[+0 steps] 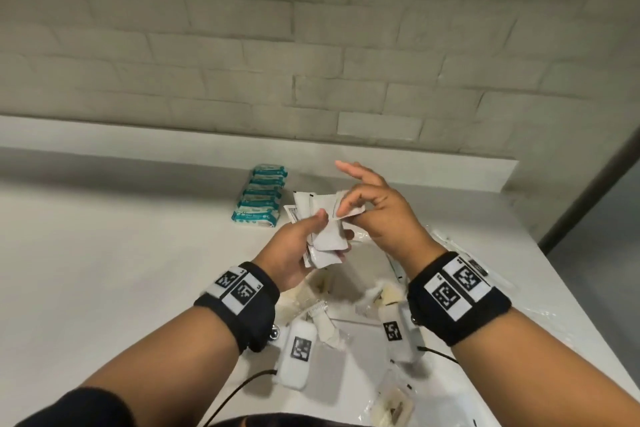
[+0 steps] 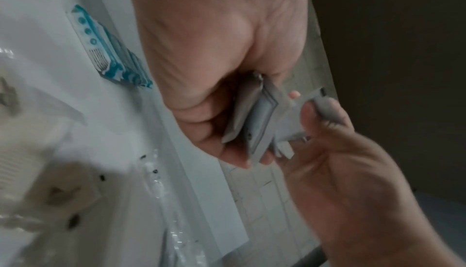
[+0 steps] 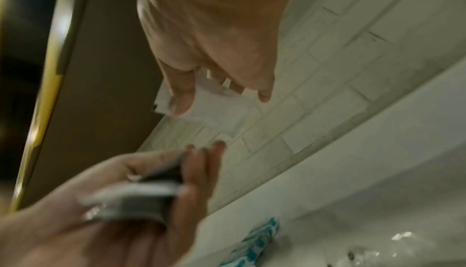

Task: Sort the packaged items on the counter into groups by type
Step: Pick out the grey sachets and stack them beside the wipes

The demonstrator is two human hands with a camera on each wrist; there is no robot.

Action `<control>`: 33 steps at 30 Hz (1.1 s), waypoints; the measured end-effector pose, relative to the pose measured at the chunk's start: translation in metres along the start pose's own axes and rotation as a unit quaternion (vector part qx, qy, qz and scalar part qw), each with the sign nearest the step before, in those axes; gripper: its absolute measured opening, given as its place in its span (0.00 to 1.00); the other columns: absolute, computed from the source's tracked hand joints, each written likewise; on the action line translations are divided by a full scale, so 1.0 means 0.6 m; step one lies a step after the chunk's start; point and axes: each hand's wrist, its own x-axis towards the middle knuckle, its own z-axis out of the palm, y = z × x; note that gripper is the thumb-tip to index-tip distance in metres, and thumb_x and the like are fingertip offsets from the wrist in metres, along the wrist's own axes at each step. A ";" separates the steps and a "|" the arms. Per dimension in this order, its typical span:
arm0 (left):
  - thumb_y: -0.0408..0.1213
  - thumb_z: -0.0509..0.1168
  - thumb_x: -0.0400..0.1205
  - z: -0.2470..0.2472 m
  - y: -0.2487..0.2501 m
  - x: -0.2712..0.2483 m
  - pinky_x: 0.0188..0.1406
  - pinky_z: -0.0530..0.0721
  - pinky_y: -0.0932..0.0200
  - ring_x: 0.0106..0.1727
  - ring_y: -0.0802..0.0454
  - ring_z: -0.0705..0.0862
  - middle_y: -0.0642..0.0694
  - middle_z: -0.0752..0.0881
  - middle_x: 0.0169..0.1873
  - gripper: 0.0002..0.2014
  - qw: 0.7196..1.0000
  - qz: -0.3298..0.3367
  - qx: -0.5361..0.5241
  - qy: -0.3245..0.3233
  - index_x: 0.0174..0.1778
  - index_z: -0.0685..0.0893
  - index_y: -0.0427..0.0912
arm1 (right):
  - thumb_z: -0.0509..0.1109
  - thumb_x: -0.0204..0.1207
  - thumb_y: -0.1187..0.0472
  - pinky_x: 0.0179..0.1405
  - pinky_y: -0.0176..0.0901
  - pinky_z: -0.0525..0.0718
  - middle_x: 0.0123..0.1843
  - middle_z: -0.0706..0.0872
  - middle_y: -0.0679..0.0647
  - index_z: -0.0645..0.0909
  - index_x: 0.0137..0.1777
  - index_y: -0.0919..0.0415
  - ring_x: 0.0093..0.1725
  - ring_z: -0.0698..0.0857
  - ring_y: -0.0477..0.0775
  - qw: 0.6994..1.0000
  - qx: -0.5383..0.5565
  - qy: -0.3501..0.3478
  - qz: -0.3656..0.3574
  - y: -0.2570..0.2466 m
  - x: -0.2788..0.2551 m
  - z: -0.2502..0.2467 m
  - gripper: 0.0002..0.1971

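Observation:
My left hand (image 1: pixel 333 228) is raised above the counter and grips a fanned stack of white sachets (image 1: pixel 327 242), thumb on top. My right hand (image 1: pixel 343 210) pinches the edge of one white sachet (image 1: pixel 350 214) at the top of that stack, with its other fingers spread upward. In the left wrist view the stack of sachets (image 2: pixel 259 123) sits in my left hand's curled fingers while the right thumb (image 2: pixel 320 115) presses on a sachet. In the right wrist view the pinched sachet (image 3: pixel 216 111) hangs from my fingers. Behind lies a row of teal packets (image 1: pixel 260 197).
More white sachets (image 1: pixel 300 202) lie on the white counter (image 1: pixel 121 236) beside the teal row. Clear-wrapped combs, brushes and cream-coloured items (image 1: pixel 391 295) are scattered under my wrists and to the right. A tiled wall (image 1: pixel 311 45) backs the counter, whose right edge (image 1: pixel 568 291) drops off.

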 end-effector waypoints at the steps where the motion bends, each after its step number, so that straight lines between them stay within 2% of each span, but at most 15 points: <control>1: 0.44 0.55 0.87 0.003 0.006 -0.001 0.38 0.87 0.52 0.36 0.44 0.89 0.38 0.90 0.40 0.17 1.000 0.003 -0.027 -0.009 0.58 0.84 0.36 | 0.75 0.64 0.80 0.80 0.39 0.60 0.76 0.74 0.38 0.86 0.30 0.51 0.80 0.61 0.36 0.999 -0.041 -0.033 0.000 0.007 -0.003 -0.002 0.19; 3: 0.47 0.56 0.87 0.004 0.018 -0.006 0.42 0.85 0.52 0.38 0.47 0.89 0.41 0.91 0.43 0.17 0.998 0.011 -0.052 -0.022 0.57 0.86 0.41 | 0.73 0.66 0.79 0.84 0.56 0.42 0.77 0.66 0.29 0.88 0.28 0.45 0.82 0.50 0.33 0.994 -0.087 -0.071 0.016 0.019 -0.008 -0.009 0.24; 4: 0.44 0.58 0.85 0.005 0.022 -0.009 0.43 0.86 0.52 0.40 0.47 0.90 0.41 0.91 0.46 0.16 0.998 0.015 -0.053 -0.031 0.59 0.86 0.40 | 0.71 0.68 0.80 0.84 0.59 0.39 0.77 0.64 0.27 0.88 0.28 0.43 0.82 0.48 0.32 0.992 -0.090 -0.087 0.027 0.023 -0.012 -0.012 0.26; 6: 0.34 0.63 0.82 0.004 0.022 -0.014 0.43 0.88 0.52 0.45 0.45 0.90 0.38 0.90 0.50 0.15 0.998 0.029 -0.040 -0.033 0.64 0.83 0.35 | 0.64 0.68 0.84 0.84 0.56 0.38 0.76 0.65 0.29 0.89 0.31 0.43 0.82 0.49 0.33 0.990 -0.074 -0.115 0.037 0.024 -0.021 -0.013 0.31; 9: 0.24 0.63 0.81 0.004 0.017 -0.018 0.43 0.89 0.52 0.49 0.42 0.90 0.34 0.89 0.54 0.16 0.999 0.050 -0.016 -0.004 0.65 0.82 0.31 | 0.53 0.67 0.87 0.79 0.45 0.60 0.76 0.75 0.42 0.82 0.37 0.54 0.80 0.65 0.41 0.995 0.045 -0.052 0.069 0.010 -0.028 -0.018 0.27; 10: 0.23 0.63 0.81 0.005 0.017 -0.019 0.45 0.90 0.51 0.50 0.41 0.90 0.33 0.88 0.55 0.16 0.998 0.057 -0.005 0.009 0.65 0.82 0.30 | 0.55 0.70 0.85 0.73 0.45 0.68 0.72 0.79 0.46 0.80 0.40 0.57 0.76 0.73 0.46 0.994 0.074 0.000 0.078 0.007 -0.025 -0.021 0.22; 12: 0.24 0.65 0.80 0.009 0.019 -0.020 0.56 0.88 0.48 0.55 0.40 0.89 0.34 0.88 0.56 0.15 0.997 0.069 0.015 0.024 0.64 0.82 0.29 | 0.67 0.76 0.72 0.57 0.48 0.79 0.62 0.83 0.49 0.78 0.52 0.55 0.62 0.82 0.53 0.990 0.068 0.059 0.111 0.000 -0.022 -0.026 0.11; 14: 0.27 0.67 0.80 0.016 0.019 -0.019 0.64 0.82 0.47 0.61 0.40 0.87 0.35 0.89 0.55 0.12 0.996 0.077 0.035 0.021 0.59 0.85 0.30 | 0.77 0.70 0.59 0.43 0.44 0.83 0.55 0.85 0.51 0.76 0.63 0.52 0.51 0.86 0.51 0.987 0.035 0.013 0.156 -0.006 -0.022 -0.022 0.22; 15: 0.28 0.68 0.80 0.021 0.019 -0.021 0.65 0.81 0.46 0.62 0.39 0.86 0.35 0.89 0.55 0.12 0.996 0.079 0.042 0.010 0.58 0.86 0.31 | 0.80 0.68 0.59 0.39 0.41 0.83 0.54 0.87 0.53 0.76 0.66 0.54 0.47 0.87 0.50 0.985 0.029 -0.013 0.167 -0.009 -0.023 -0.018 0.26; 18: 0.34 0.67 0.80 0.029 0.023 -0.021 0.68 0.79 0.44 0.62 0.40 0.86 0.35 0.88 0.58 0.16 0.996 0.080 0.040 -0.028 0.62 0.84 0.31 | 0.77 0.68 0.74 0.30 0.33 0.83 0.46 0.89 0.57 0.80 0.60 0.64 0.38 0.88 0.47 0.983 0.056 0.010 0.174 -0.015 -0.022 -0.008 0.20; 20: 0.38 0.68 0.80 0.027 0.023 -0.020 0.72 0.76 0.47 0.62 0.46 0.86 0.38 0.89 0.58 0.17 0.995 0.069 0.069 -0.031 0.61 0.85 0.31 | 0.75 0.70 0.74 0.28 0.33 0.82 0.42 0.89 0.55 0.81 0.55 0.63 0.34 0.86 0.46 0.980 0.078 0.028 0.183 -0.019 -0.020 -0.013 0.15; 24: 0.42 0.70 0.80 0.020 0.015 -0.014 0.72 0.75 0.44 0.63 0.46 0.86 0.41 0.89 0.58 0.17 0.993 0.062 0.100 -0.027 0.61 0.85 0.37 | 0.69 0.80 0.65 0.34 0.47 0.87 0.53 0.87 0.60 0.74 0.65 0.60 0.43 0.89 0.58 0.978 0.026 -0.001 0.206 -0.028 -0.020 -0.027 0.15; 27: 0.53 0.75 0.72 0.016 0.018 -0.009 0.71 0.76 0.38 0.61 0.41 0.87 0.41 0.90 0.55 0.26 0.993 0.066 0.091 0.031 0.59 0.87 0.39 | 0.66 0.79 0.71 0.26 0.46 0.85 0.55 0.83 0.61 0.68 0.64 0.59 0.43 0.91 0.63 0.974 -0.055 -0.032 0.219 -0.040 -0.012 -0.047 0.17; 30: 0.52 0.76 0.72 0.007 0.027 -0.005 0.70 0.76 0.37 0.61 0.40 0.86 0.40 0.90 0.55 0.27 0.995 0.059 0.064 0.054 0.62 0.85 0.37 | 0.72 0.71 0.76 0.24 0.40 0.78 0.39 0.87 0.58 0.77 0.48 0.59 0.33 0.87 0.55 0.966 -0.156 -0.073 0.193 -0.055 -0.008 -0.074 0.13; 33: 0.45 0.78 0.70 0.002 0.031 -0.003 0.73 0.74 0.38 0.62 0.41 0.86 0.40 0.90 0.55 0.25 0.995 0.056 0.070 0.046 0.60 0.86 0.35 | 0.78 0.65 0.76 0.21 0.29 0.72 0.28 0.84 0.50 0.82 0.39 0.63 0.24 0.80 0.41 0.972 -0.141 -0.053 0.178 -0.069 -0.008 -0.092 0.10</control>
